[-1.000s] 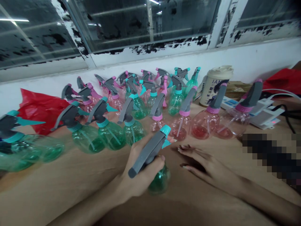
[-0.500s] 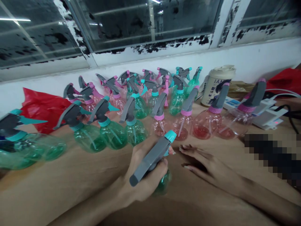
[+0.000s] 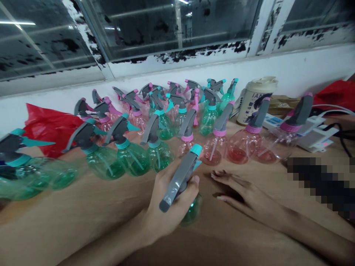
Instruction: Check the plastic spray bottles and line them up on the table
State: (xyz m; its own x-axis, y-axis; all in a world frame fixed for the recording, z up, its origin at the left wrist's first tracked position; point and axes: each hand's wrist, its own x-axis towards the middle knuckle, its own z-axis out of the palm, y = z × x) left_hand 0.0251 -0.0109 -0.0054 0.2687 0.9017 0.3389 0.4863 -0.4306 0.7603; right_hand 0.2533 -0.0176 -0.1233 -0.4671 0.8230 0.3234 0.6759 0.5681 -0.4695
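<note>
My left hand (image 3: 169, 205) is wrapped round the neck of a green spray bottle (image 3: 192, 210) with a grey trigger head (image 3: 180, 175) and a teal nozzle tip. The bottle stands on the brown table (image 3: 69, 218), its head pointing away to the upper right. My right hand (image 3: 241, 194) lies on the table just to the right, fingers stretched out and arched, holding nothing. Its fingertips are a little apart from the bottle.
Several green (image 3: 133, 157) and pink (image 3: 238, 146) spray bottles stand in rows behind my hands, up to the white wall. A lidded paper cup (image 3: 256, 98), a white power strip (image 3: 316, 138), cables and red plastic bags (image 3: 47, 127) lie at the sides.
My left hand has lifted and shifted the green bottle slightly to the right, turning its grey head more upright. The right hand has stayed in place.
</note>
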